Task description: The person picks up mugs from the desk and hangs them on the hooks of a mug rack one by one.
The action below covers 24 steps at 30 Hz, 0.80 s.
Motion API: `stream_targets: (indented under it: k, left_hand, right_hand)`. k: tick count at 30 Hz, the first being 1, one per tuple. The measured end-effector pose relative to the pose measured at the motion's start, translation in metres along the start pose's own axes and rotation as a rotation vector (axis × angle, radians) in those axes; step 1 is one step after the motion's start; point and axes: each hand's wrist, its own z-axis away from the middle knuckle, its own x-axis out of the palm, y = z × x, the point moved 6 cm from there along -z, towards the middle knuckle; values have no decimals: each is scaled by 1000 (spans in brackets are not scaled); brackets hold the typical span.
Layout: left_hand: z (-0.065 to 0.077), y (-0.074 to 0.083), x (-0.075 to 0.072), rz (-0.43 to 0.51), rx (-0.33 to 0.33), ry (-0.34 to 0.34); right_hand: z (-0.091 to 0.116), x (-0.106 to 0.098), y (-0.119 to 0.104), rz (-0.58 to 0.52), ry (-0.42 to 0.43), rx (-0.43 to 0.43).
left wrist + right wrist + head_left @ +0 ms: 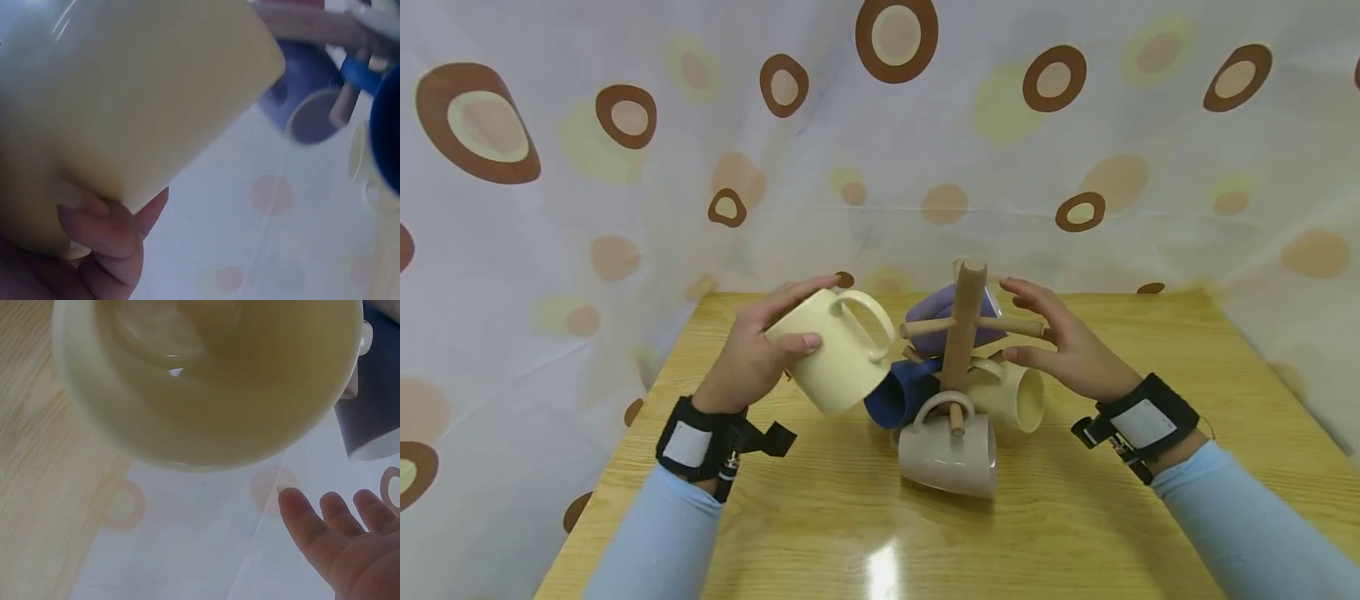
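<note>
My left hand (745, 360) grips a pale yellow mug (842, 358) by its body, thumb across the near side, and holds it tilted above the table. The mug's handle points up and right, towards a wooden mug tree (961, 350). On the tree hang a purple mug (934, 305), a blue mug (887, 402), another pale yellow mug (988, 398) and a light grey mug (943, 458). My right hand (1078, 354) holds nothing; its fingers are spread beside the tree's right peg (1011, 326). In the right wrist view, its fingers (306, 525) are apart from the yellow mug's rim.
The mug tree stands on a wooden table (820, 525). Behind and to both sides hangs a white cloth (850, 150) with brown and yellow dots. Bare pegs stick out from the post at the upper left and right.
</note>
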Motion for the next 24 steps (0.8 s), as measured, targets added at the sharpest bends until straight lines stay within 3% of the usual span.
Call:
stream_targets:
  k: [3,9,15,20,24]
  left_hand:
    - [-3,-4,20,16,-22,-82]
    - [-5,-19,54,86,-93,-128]
    - [-6,-29,67,108,-100,-135]
    - [-10,-30,75,94,-107,-186]
    - [-11,-33,77,111,-115,-220]
  right_hand:
    - [-1,-2,0,1,4,-15]
    - [-4,-8,10,11,9,-27]
    - [-25,-12,28,43,-43,7]
    - [-47,-12,46,86,-131,68]
    - [-73,-7,61,118,-188,57]
